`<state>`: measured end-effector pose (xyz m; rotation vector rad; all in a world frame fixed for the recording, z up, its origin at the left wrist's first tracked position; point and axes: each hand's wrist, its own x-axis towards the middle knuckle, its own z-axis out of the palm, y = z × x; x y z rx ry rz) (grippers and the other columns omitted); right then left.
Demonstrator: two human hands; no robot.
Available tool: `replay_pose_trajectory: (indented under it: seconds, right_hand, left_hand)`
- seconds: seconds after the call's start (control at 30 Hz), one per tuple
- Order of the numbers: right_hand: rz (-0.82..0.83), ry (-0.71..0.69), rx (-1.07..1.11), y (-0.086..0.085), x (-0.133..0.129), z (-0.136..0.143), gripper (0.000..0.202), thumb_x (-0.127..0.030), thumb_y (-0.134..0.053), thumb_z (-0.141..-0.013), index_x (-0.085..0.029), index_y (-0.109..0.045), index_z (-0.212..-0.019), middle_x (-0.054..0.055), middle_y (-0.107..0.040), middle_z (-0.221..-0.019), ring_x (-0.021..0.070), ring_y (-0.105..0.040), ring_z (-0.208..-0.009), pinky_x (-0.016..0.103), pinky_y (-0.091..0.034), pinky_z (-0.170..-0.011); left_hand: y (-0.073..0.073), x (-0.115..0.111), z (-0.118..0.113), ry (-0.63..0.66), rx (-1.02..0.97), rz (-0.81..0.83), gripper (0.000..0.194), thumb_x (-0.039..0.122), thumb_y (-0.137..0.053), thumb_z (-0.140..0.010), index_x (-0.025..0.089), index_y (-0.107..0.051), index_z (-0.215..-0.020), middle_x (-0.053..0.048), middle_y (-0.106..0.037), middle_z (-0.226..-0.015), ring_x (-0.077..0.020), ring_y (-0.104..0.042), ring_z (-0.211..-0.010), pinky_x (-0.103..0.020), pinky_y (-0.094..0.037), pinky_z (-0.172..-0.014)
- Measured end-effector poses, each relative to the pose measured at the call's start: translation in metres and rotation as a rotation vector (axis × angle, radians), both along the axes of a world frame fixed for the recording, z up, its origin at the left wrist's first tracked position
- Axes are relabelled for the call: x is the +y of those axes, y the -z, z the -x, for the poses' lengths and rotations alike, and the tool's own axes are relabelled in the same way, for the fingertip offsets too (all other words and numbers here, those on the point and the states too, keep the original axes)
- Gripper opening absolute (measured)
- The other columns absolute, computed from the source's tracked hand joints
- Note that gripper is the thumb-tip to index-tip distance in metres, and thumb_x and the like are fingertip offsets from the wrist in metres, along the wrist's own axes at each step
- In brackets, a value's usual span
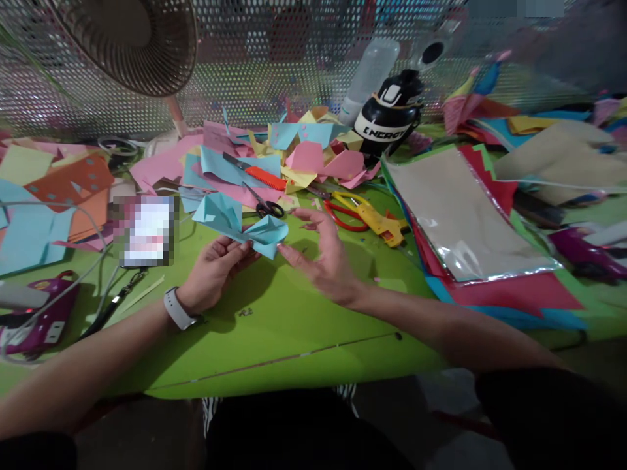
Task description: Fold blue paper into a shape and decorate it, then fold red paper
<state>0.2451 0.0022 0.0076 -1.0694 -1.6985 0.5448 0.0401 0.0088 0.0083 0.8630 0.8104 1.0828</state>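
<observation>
A folded light blue paper piece (267, 234) with two flared, pleated ends is held above the green table (294, 326). My left hand (215, 271), with a pale watch on its wrist, pinches the paper near its middle from below. At the right end of the paper is my right hand (326, 258), its fingers spread and its thumb tip at the paper's edge. Just behind the paper lie black-handled scissors (268, 207).
Behind are paper scraps (304, 156), an orange cutter (264, 176), red-handled scissors (347, 219), a yellow tool (379, 220) and a black bottle (389, 117). A plastic-wrapped sheet stack (470, 215) lies right; a phone (148, 230) and purple glue gun (49, 313) lie left.
</observation>
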Motion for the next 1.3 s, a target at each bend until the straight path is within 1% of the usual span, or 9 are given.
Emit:
replay_pose_trajectory:
  seconds: [0.07, 0.17, 0.23, 0.37, 0.5, 0.6, 0.77, 0.93, 1.3]
  right_hand:
    - [0.224, -0.02, 0.149, 0.0015, 0.0037, 0.0009, 0.056, -0.047, -0.071, -0.082, -0.021, -0.049, -0.127, 0.013, -0.06, -0.125, 0.0255, -0.057, -0.116, 0.043, -0.05, -0.093]
    - [0.584, -0.186, 0.26, 0.0023, 0.007, 0.0026, 0.049, -0.055, -0.074, -0.077, -0.019, -0.059, -0.106, 0.008, -0.066, -0.099, 0.0197, -0.062, -0.089, 0.036, -0.052, -0.075]
    - [0.696, -0.291, 0.28, 0.0015, 0.0065, 0.0038, 0.044, -0.056, -0.076, -0.074, -0.019, -0.063, -0.093, 0.005, -0.067, -0.088, 0.0162, -0.06, -0.077, 0.033, -0.05, -0.07]
    - [0.718, -0.325, 0.32, 0.0, 0.0026, 0.0062, 0.039, -0.053, -0.079, -0.072, -0.018, -0.066, -0.085, 0.002, -0.065, -0.077, 0.0131, -0.055, -0.068, 0.03, -0.047, -0.064]
    - [0.718, -0.325, 0.378, 0.0009, 0.001, 0.0075, 0.035, -0.047, -0.079, -0.073, -0.018, -0.068, -0.088, 0.004, -0.07, -0.081, 0.0154, -0.061, -0.073, 0.033, -0.051, -0.071]
    - [0.716, -0.323, 0.352, 0.0022, 0.0013, 0.0067, 0.033, -0.046, -0.078, -0.073, -0.019, -0.069, -0.088, 0.004, -0.071, -0.079, 0.0159, -0.062, -0.072, 0.033, -0.051, -0.069]
    - [0.719, -0.296, 0.283, 0.0043, 0.0014, 0.0041, 0.031, -0.047, -0.074, -0.077, -0.018, -0.069, -0.087, 0.003, -0.07, -0.075, 0.0138, -0.06, -0.064, 0.029, -0.047, -0.058]
    - [0.714, -0.29, 0.258, 0.0032, 0.0009, 0.0036, 0.031, -0.046, -0.075, -0.077, -0.018, -0.069, -0.087, 0.004, -0.071, -0.075, 0.014, -0.06, -0.065, 0.029, -0.047, -0.058]
    - [0.704, -0.283, 0.264, 0.0062, 0.0019, 0.0047, 0.033, -0.049, -0.074, -0.076, -0.018, -0.069, -0.085, 0.004, -0.071, -0.073, 0.0127, -0.057, -0.061, 0.028, -0.044, -0.056]
  left_hand:
    - [-0.0017, -0.0001, -0.0004, -0.014, 0.0, -0.013, 0.021, 0.026, -0.084, -0.075, 0.019, -0.073, -0.091, -0.001, -0.077, -0.09, -0.014, -0.072, -0.087, -0.026, -0.057, -0.087]
    - [-0.0032, -0.0012, -0.0014, -0.005, 0.009, -0.016, 0.025, 0.026, -0.084, -0.076, 0.02, -0.073, -0.098, -0.001, -0.078, -0.094, -0.0154, -0.072, -0.093, -0.027, -0.057, -0.09]
    - [-0.0027, -0.0018, -0.002, 0.008, 0.011, -0.019, 0.031, 0.026, -0.083, -0.077, 0.021, -0.072, -0.106, -0.002, -0.078, -0.096, -0.0168, -0.072, -0.096, -0.03, -0.057, -0.093]
    - [-0.0007, -0.0023, -0.0021, 0.024, 0.009, -0.028, 0.036, 0.025, -0.081, -0.079, 0.022, -0.071, -0.113, -0.003, -0.078, -0.1, -0.0173, -0.072, -0.097, -0.032, -0.057, -0.094]
    - [-0.0005, -0.0027, -0.002, 0.023, 0.003, -0.031, 0.032, 0.024, -0.081, -0.079, 0.021, -0.072, -0.109, -0.004, -0.078, -0.103, -0.0167, -0.072, -0.097, -0.03, -0.057, -0.093]
    - [-0.0004, -0.0033, -0.0027, 0.032, -0.006, -0.038, 0.031, 0.025, -0.082, -0.078, 0.02, -0.073, -0.108, -0.004, -0.078, -0.102, -0.0173, -0.073, -0.096, -0.033, -0.056, -0.096]
    - [0.0002, -0.0042, -0.0037, 0.034, -0.009, -0.031, 0.033, 0.026, -0.081, -0.078, 0.021, -0.072, -0.11, -0.004, -0.078, -0.103, -0.0186, -0.072, -0.099, -0.035, -0.054, -0.1]
    - [0.0007, -0.0041, -0.0036, 0.029, -0.004, -0.024, 0.037, 0.025, -0.081, -0.078, 0.022, -0.071, -0.113, -0.005, -0.077, -0.105, -0.0199, -0.072, -0.102, -0.037, -0.054, -0.101]
    - [0.0002, -0.0034, -0.004, 0.034, -0.028, -0.036, 0.035, 0.026, -0.083, -0.076, 0.02, -0.072, -0.109, -0.004, -0.078, -0.099, -0.0185, -0.073, -0.097, -0.034, -0.057, -0.095]
